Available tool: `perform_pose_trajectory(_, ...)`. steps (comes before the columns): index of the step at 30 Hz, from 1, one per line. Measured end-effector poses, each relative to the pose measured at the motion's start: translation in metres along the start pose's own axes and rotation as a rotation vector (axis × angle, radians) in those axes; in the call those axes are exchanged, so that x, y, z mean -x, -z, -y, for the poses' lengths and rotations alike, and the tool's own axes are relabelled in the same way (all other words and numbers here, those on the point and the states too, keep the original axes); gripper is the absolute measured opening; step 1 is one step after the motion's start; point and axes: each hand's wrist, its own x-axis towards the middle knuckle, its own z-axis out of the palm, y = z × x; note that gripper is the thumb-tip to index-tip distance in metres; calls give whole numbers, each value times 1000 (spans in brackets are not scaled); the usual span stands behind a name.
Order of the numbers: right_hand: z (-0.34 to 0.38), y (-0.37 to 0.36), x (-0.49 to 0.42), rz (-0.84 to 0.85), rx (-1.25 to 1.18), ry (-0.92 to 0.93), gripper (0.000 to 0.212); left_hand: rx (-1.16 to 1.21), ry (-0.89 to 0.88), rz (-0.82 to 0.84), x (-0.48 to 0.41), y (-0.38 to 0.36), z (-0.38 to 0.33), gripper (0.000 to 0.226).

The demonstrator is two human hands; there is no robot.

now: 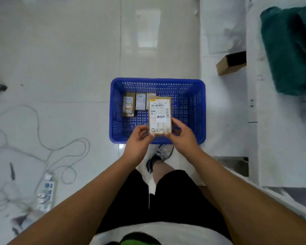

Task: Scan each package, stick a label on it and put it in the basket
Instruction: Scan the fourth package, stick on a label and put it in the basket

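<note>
Both hands hold a labelled package over a blue basket on the floor.

The pale tiled floor (69, 59) lies open on the left, apart from loose cables (48, 151); a white surface (281, 138) borders the right. The basket (202, 110) holds three small boxes (140, 102) along its far-left wall, with its right half bare. The package (160, 115) sits upright above the basket's near middle. The left hand (137, 142) and right hand (182, 135) pinch its lower corners, fingers closed on its side edges.
</note>
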Motion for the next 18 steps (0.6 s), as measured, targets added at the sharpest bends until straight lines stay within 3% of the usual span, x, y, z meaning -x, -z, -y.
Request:
perform_pose_trajectory(2,-22,-5,-56,6,-6,-29,65,-31,42,-27,-55,-15,16,29)
perform_pose_trajectory(7,-109,-36,-206,-31,-59,-135,63,-29,148,12,-211,-56,74,49)
perform_pose_trajectory(10,-166,-58,-296,-52,-131,-185,57,35,214,45,-307,-86,117,41)
perform_pose_trajectory(18,-304,-100,-481,-143,-294,-218,42,-25,188,51,-498,-139,215,51)
